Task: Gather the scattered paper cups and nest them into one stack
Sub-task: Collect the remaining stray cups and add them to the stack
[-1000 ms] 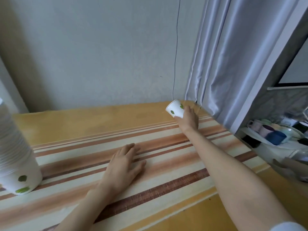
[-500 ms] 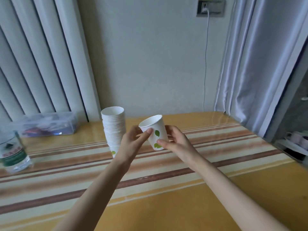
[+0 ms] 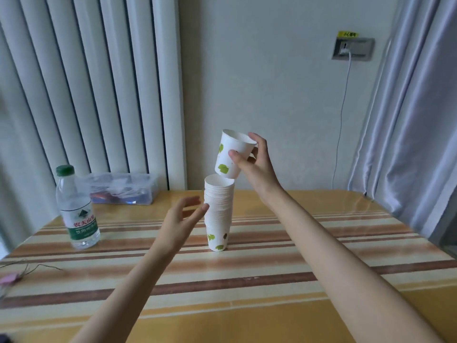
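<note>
Right hand (image 3: 257,167) raised above the stack (image 3: 219,211), fingers (image 3: 235,154) clamped on a single cup (image 3: 231,154). Thumb on the near wall, other fingers wrapped round the far side up to the rim. Cup mouth-up, tilted, base leaning left and sitting just over the stack's open top; cannot tell if base touches the rim. Green leaf prints on its side.

Left hand (image 3: 181,219) lower, just left of the stack, fingers apart and holding nothing. Thumb tip right at the stack's wall about midway up; contact unclear. Hand slightly blurred.

Stack stands upright on the striped bench (image 3: 272,276), directly below the right fingers and immediately right of the left ones. Many nested rims showing; bottom cup carries green prints.

Well left of the left fingers: water bottle (image 3: 77,209), green cap, upright on the bench. Behind it, near the wall, a clear plastic box (image 3: 123,189) with lid. Far right of the right fingers, wall socket (image 3: 353,49) with a white cable (image 3: 342,107) hanging down, and a curtain (image 3: 415,120) beyond.
</note>
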Tool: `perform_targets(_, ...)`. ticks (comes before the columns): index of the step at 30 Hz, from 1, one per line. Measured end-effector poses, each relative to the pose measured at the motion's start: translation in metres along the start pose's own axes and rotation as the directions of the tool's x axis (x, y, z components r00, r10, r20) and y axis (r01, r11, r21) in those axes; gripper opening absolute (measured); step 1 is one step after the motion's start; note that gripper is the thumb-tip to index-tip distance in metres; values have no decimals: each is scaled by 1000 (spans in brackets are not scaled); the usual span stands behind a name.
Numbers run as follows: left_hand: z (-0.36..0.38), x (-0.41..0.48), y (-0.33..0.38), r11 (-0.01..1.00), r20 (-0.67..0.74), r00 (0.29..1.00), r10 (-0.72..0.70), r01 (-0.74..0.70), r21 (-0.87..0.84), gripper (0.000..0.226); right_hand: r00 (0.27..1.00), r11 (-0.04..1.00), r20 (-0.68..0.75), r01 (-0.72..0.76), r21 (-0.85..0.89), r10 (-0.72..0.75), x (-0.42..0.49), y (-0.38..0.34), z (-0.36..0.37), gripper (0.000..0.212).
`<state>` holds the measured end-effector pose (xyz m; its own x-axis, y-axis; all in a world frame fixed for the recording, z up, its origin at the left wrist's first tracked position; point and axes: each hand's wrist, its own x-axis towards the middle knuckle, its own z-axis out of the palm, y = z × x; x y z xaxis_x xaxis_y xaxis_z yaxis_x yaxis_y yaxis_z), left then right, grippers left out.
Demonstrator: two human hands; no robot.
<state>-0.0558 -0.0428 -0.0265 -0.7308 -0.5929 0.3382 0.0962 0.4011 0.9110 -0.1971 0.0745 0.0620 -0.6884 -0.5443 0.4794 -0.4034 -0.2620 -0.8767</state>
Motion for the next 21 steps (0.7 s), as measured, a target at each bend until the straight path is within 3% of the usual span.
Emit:
perform_targets(2,0,-5,-25,996,19,996,-84,83,34,47,999,999,38,-10,-53,12,11,11,11,65)
perform_targets(5,4,-13,-55,987,18,988,-152,151,47,49,987,962,130,-60,-265,97,13,39,16,72)
perform_targets(10,9,-17,-77,984,62,983,-174,171,43,58,936,879,279,-58,-473,212,-1,74,7,80)
perform_targets(14,17,-2,-89,981,96,977,-192,191,24,70,910,923,224,-292,-252,349,-26,101,-7,100)
perform_targets(17,28,12,-102,983,159,972,-175,164,84,76,855,860,209,-399,-319,474,-51,141,-6,109)
perform_targets(21,42,34,-121,988,264,954,-140,116,105,69,884,906,206,-397,-146,421,-53,176,8,93)
